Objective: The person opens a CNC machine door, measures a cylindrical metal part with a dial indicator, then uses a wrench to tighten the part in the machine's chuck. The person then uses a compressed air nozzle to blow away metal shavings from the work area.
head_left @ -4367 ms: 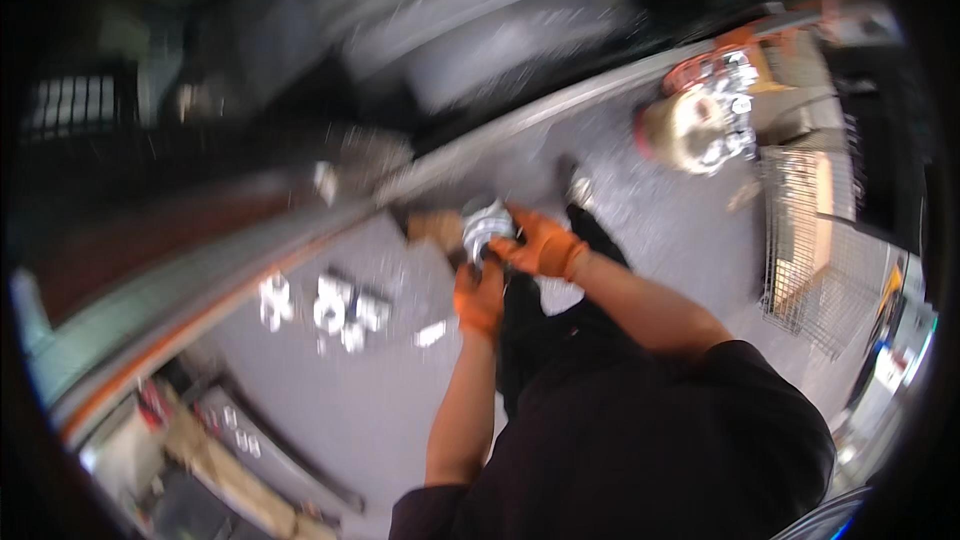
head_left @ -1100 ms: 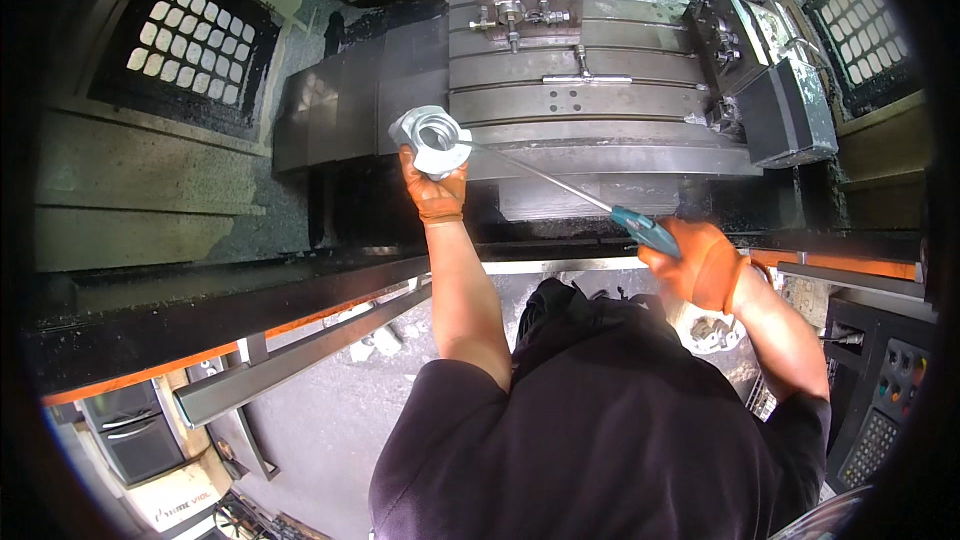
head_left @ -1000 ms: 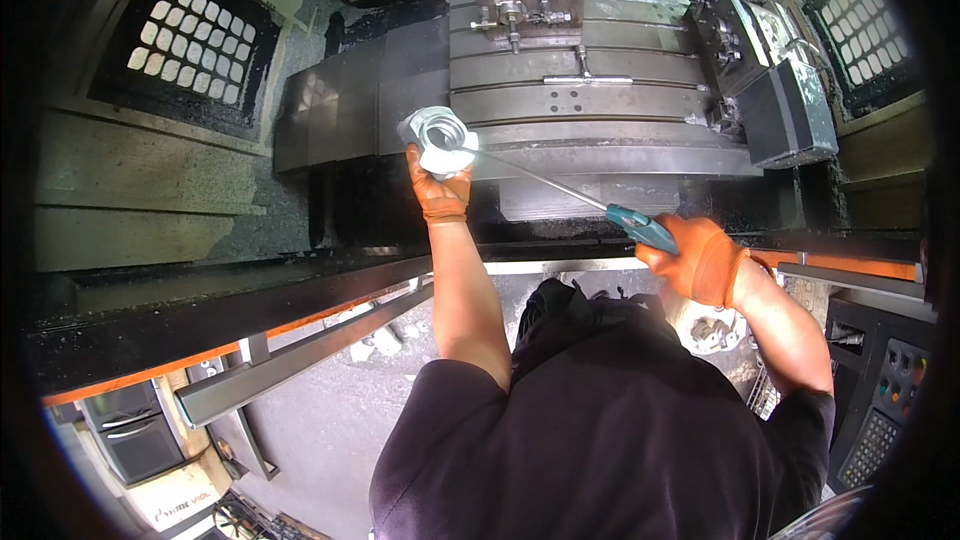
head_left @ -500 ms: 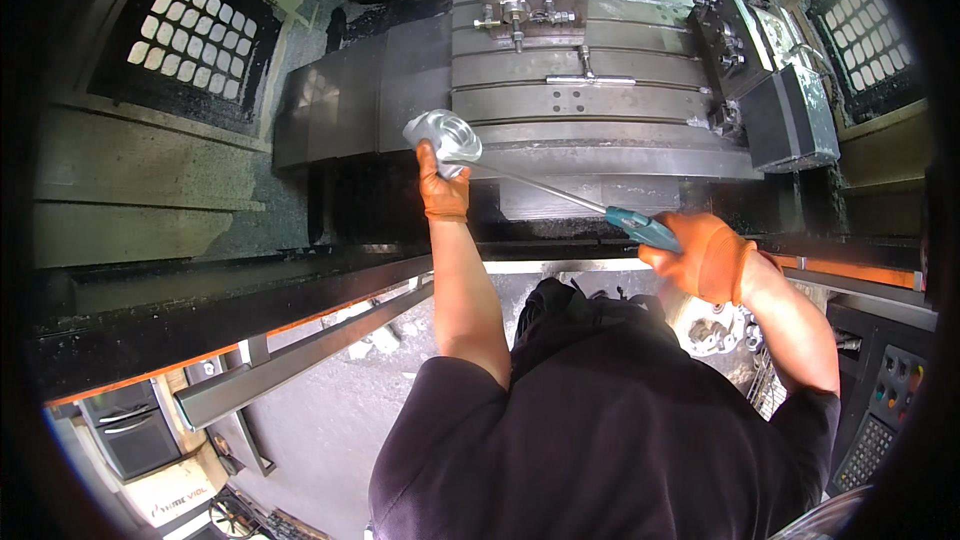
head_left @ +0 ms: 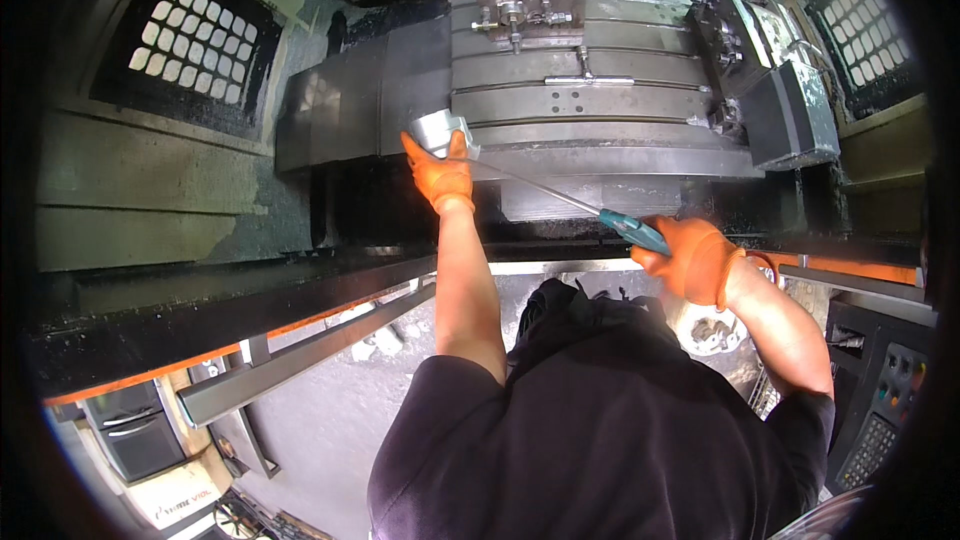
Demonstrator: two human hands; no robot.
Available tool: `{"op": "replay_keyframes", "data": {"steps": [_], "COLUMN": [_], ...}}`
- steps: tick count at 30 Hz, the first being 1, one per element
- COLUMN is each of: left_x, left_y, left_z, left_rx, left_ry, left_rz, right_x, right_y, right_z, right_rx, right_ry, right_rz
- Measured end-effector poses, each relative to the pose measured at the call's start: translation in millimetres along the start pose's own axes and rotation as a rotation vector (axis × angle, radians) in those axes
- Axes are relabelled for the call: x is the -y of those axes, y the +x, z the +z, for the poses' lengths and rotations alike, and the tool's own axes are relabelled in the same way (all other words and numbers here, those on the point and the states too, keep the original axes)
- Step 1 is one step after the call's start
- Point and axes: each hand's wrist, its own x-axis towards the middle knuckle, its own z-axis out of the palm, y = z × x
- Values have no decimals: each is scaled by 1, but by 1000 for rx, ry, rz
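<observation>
In an orange glove, my left hand (head_left: 441,176) grips a silvery machined metal part (head_left: 436,129), holding it up at the front left of the machine table. My fingers and thumb cover its near side. My right hand (head_left: 695,258), gloved the same way, is closed around the teal handle of an air blow gun (head_left: 632,231). Its long thin metal tube slants up and left, and the tip reaches the near side of the metal part beside my left hand. Whether the tip touches the part cannot be made out.
Behind my hands lies a slotted machine table (head_left: 640,130) bearing a clamping fixture (head_left: 514,15) and a T-shaped metal piece (head_left: 590,80). A dark fixture block (head_left: 793,120) stands at its right end. Another metal part (head_left: 712,330) sits right of my body, near a control panel (head_left: 885,400).
My left hand has turned the metal part over, so a smooth side shows instead of its round opening. My right hand and the air blow gun have shifted slightly left.
</observation>
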Motion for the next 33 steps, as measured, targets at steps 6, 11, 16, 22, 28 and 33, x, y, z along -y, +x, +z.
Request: {"op": "replay_keyframes", "data": {"steps": [6,11,16,22,28,33], "left_x": [19,20,31,30,69,86], "left_y": [8,22,23,18,22,3], "left_z": [10,21,23,38,43,49], "left_rx": [-27,62,210,313,411,404], "left_ry": [-290,-981,-1098,-1273,-1273,-1213], "left_rz": [-48,-862,-944,-924,-859,-906], "right_x": [-11,-27,-28,-45,-78,-197], "right_y": [5,-1,-1,11,6,11], "right_z": [13,37,54,72,58,48], "right_rx": [15,-2,-30,-89,-282,-867], "right_ry": [13,126,207,214,282,555], "right_rz": [-59,32,38,97,51,324]}}
